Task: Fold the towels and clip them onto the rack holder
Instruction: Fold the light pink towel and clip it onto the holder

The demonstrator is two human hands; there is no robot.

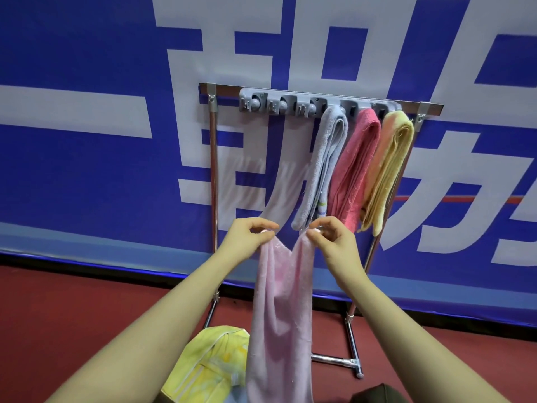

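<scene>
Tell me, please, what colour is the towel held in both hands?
Pale pink: the towel hanging from both hands shows best in the head view.

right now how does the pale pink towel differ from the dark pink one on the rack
The pale pink towel is held up by the left hand and right hand, each pinching a top corner; the dark pink towel hangs clipped in the grey rack holder. The pale one hangs as a loose length; the dark one is folded into a narrow strip. Both are terry cloth.
</scene>
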